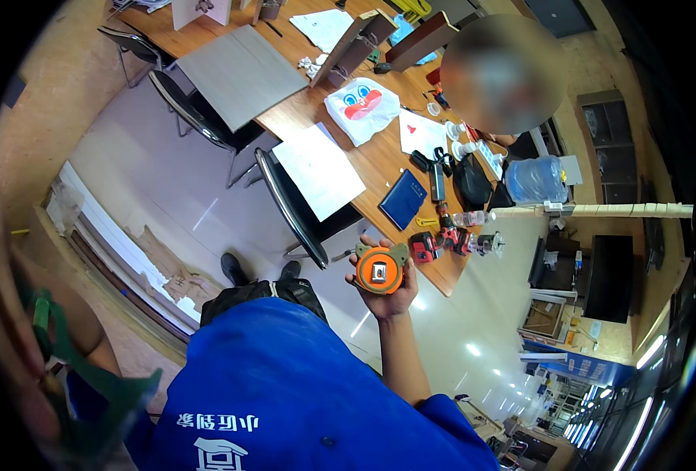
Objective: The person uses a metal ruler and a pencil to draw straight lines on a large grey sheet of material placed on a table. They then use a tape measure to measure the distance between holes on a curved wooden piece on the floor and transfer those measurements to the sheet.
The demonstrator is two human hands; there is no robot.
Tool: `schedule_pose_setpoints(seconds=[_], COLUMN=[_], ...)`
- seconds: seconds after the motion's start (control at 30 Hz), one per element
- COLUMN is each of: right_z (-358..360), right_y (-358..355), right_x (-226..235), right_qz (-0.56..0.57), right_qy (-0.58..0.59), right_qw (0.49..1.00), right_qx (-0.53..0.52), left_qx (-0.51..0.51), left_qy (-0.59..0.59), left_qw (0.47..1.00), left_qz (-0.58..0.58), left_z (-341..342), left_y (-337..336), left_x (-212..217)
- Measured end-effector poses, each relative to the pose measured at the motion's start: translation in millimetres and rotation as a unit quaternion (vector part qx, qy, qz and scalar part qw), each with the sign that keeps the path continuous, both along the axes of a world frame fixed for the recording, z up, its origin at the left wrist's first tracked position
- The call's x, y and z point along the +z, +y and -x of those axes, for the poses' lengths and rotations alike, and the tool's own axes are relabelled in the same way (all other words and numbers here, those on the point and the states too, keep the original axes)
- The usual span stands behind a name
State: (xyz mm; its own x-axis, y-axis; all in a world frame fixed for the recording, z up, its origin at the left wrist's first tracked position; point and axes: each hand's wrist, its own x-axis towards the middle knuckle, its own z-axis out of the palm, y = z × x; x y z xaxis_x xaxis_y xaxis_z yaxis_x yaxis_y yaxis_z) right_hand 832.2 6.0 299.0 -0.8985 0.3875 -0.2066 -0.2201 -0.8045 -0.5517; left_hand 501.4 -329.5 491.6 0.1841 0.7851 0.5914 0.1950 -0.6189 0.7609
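Note:
My right hand (399, 302) is raised palm up in front of my blue shirt, its fingers curled round a round orange tool (379, 272). This tool has an olive-green rim and a small square metal piece in its middle; I cannot make out its kind. At the lower left, very close to the camera, my left hand (20, 369) is closed on a green plastic piece (116, 392) with a handle-like bar. That piece is blurred and partly cut off. Just beyond my right hand, a red and black cordless drill (448, 235) lies on the table corner.
A wooden table (379, 184) holds a blue notebook (402, 199), papers (316, 171), a white plastic bag (362, 110) and a black pouch (472, 180). A large water bottle (536, 180) stands beyond. Black chairs (293, 212) line the near side. Another person (505, 74) is across the table.

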Motion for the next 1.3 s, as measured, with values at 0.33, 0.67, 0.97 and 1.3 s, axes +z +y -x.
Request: schedule_pose_setpoints(seconds=[0.33, 0.67, 0.97, 1.3], right_z=[43, 101, 93, 68], right_y=[-16, -12, -18, -41], right_x=[35, 194, 264, 286], right_qz=[-0.069, -0.222, -0.426, -0.468], right_qy=[0.108, 0.388, 0.285, 0.125], right_qw=[0.987, 0.857, 0.781, 0.823], right_qx=[0.101, 0.255, 0.357, 0.298], left_qx=[0.042, 0.006, -0.028, -0.049], left_qy=[-0.034, -0.037, 0.004, 0.055], left_qw=[0.999, 0.999, 1.0, 0.997], left_qz=[-0.002, -0.019, -0.013, -0.001], left_z=[9, -4, -4, -14], left_y=[-8, -4, -9, -22], left_x=[-16, -17, -1, 27])
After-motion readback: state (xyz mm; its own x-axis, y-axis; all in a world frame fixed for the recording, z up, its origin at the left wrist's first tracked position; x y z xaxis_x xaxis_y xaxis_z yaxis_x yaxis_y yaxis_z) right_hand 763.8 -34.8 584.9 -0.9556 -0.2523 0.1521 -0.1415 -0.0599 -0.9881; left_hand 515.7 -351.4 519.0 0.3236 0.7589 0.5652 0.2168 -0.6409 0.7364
